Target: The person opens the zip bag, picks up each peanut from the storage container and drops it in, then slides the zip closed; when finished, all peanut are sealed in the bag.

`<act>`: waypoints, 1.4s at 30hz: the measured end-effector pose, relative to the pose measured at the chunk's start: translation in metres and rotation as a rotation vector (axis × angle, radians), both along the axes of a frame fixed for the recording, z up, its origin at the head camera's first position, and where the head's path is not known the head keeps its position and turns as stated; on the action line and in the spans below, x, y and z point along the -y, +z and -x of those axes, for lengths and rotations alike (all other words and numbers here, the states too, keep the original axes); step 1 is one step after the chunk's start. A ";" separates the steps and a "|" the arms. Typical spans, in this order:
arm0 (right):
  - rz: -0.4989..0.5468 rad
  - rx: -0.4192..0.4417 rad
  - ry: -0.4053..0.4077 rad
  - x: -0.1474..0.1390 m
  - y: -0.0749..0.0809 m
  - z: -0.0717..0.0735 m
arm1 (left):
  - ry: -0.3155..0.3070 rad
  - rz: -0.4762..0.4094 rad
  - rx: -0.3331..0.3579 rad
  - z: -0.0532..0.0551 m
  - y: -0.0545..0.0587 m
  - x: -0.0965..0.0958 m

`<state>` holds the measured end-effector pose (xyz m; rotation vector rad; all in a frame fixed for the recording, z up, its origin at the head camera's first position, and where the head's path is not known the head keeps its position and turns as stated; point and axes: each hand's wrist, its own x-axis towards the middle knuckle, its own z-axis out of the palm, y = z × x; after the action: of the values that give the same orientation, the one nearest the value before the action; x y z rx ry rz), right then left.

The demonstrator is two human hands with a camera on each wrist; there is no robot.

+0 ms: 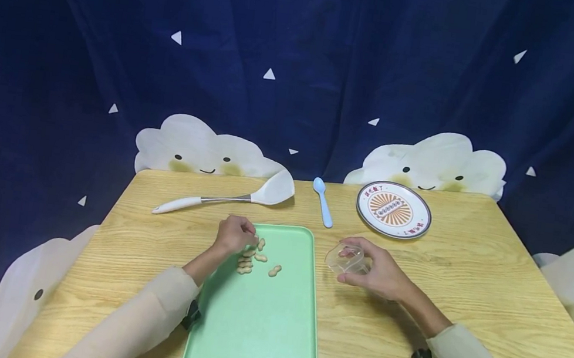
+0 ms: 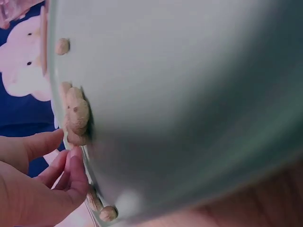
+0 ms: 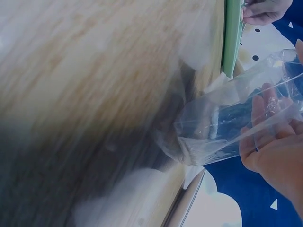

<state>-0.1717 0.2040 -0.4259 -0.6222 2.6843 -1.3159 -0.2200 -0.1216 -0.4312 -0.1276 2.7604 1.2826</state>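
Several peanuts (image 1: 260,257) lie at the far end of a green tray (image 1: 259,329). My left hand (image 1: 234,235) is over the tray's far left corner, and its thumb and fingertips pinch a peanut (image 2: 77,139) at the edge of the cluster. The fingertips partly cover it. To the right of the tray, my right hand (image 1: 382,272) grips a clear cup (image 1: 344,259), which is tilted with its mouth towards the tray. In the right wrist view the fingers show through the cup's transparent wall (image 3: 222,118); I see nothing inside.
Behind the tray a white spatula (image 1: 272,189) lies on the wooden table (image 1: 468,270). A blue spoon (image 1: 323,204) lies between it and a round patterned plate (image 1: 394,210) at the back right. A dark blue curtain (image 1: 304,27) hangs behind the table.
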 end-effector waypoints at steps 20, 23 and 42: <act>0.000 -0.012 0.003 0.000 0.001 0.001 | -0.048 0.033 -0.038 0.001 0.011 0.002; -0.006 -0.013 -0.005 0.000 0.002 0.001 | -0.077 0.011 -0.083 0.000 0.017 -0.002; -0.003 -0.014 -0.009 0.000 -0.001 0.001 | -0.284 -0.264 -0.120 -0.023 0.045 -0.065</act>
<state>-0.1728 0.2036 -0.4269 -0.6214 2.7028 -1.3137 -0.1968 -0.0564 -0.3862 0.3571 2.5476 1.5955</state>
